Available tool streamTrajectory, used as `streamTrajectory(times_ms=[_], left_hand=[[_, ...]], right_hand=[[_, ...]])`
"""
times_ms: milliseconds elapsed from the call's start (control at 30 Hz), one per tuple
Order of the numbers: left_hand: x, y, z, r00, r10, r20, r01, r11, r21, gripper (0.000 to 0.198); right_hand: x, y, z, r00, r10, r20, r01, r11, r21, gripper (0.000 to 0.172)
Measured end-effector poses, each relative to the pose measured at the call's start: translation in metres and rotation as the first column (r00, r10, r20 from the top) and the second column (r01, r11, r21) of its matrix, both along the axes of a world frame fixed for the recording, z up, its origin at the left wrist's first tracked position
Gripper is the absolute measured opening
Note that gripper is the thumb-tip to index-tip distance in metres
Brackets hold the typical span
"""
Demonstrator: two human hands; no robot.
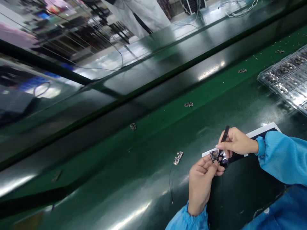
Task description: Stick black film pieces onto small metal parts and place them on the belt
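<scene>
Right up close to the camera, two pale blue cuffed sleeves: the left sleeve (188, 219) rising from the bottom, the right sleeve (280, 156) coming in from the right, and a darker blue fabric (275, 210) filling the near corner. And here's the action! The left hand (200, 185) has its fingers curled, pinching a small dark circuit board (213, 156) at the fingertips. The right hand (236, 142) comes across with its fingers pressed together, pinching black tweezers (224, 137), and the tweezer tips are right at that board, touching or just about touching it; the fingers make it hard to say which. Both hands hang just above a white and black sheet (261, 134) lying on the green desk (216, 95). Just left of the hands sits a larger circuit board (178, 157), with a thin black wire (170, 185) running along the desk near it. Farther out, small boards lie apart along the desk: one (188, 104), another (133, 126), one more (242, 71) and a last one (279, 51). Over on the far right, a clear plastic tray (285, 78) is packed with rows of boards. Beyond all that, a glossy dark panel (144, 92) throws back bright reflections.
</scene>
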State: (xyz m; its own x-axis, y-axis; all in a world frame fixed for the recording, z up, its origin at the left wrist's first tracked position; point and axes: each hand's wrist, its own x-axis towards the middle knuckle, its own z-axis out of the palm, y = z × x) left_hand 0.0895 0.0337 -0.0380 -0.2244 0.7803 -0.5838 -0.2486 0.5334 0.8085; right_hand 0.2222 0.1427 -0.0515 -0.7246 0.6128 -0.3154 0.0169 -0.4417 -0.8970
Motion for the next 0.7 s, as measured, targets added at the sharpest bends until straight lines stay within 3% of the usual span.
streamTrajectory(times_ms=[167, 233, 300, 367, 433, 500, 567, 700], left_hand=[[0.0, -0.001, 0.0, 1.0, -0.014, -0.022, 0.014, 1.0, 0.002, 0.03], [-0.001, -0.001, 0.001, 1.0, -0.022, -0.021, 0.022, 1.0, 0.0, 0.029], [-0.002, -0.001, 0.001, 1.0, -0.025, -0.004, 0.025, 1.0, -0.003, 0.028], [-0.003, -0.001, 0.0, 1.0, -0.018, 0.013, 0.018, 1.0, -0.011, 0.028], [-0.003, -0.001, -0.002, 1.0, 0.006, 0.025, -0.006, 1.0, -0.013, 0.029], [-0.002, -0.003, -0.002, 0.999, 0.038, 0.038, -0.037, 0.999, -0.009, 0.03], [-0.003, -0.005, 0.001, 0.996, 0.067, 0.055, -0.067, 0.998, -0.01, 0.032], [-0.028, 0.001, 0.016, 0.993, 0.117, 0.01, -0.117, 0.993, 0.01, 0.038]], right_hand=[[0.001, -0.004, 0.0, 1.0, 0.001, -0.005, 0.0, 0.999, 0.045, 0.034], [0.003, -0.008, 0.005, 1.0, -0.004, -0.007, 0.005, 0.989, 0.149, 0.03], [0.007, -0.011, 0.013, 1.0, -0.029, -0.005, 0.029, 0.935, 0.354, 0.024], [0.01, -0.012, 0.02, 0.995, -0.102, -0.016, 0.094, 0.831, 0.549, 0.019], [0.013, -0.009, 0.023, 0.978, -0.203, -0.043, 0.186, 0.762, 0.62, 0.018], [0.013, -0.005, 0.019, 0.955, -0.293, -0.045, 0.264, 0.774, 0.576, 0.021], [0.012, 0.0, 0.009, 0.939, -0.343, -0.011, 0.306, 0.823, 0.478, 0.025], [0.005, 0.005, -0.013, 0.934, -0.356, 0.03, 0.325, 0.881, 0.343, 0.025]])
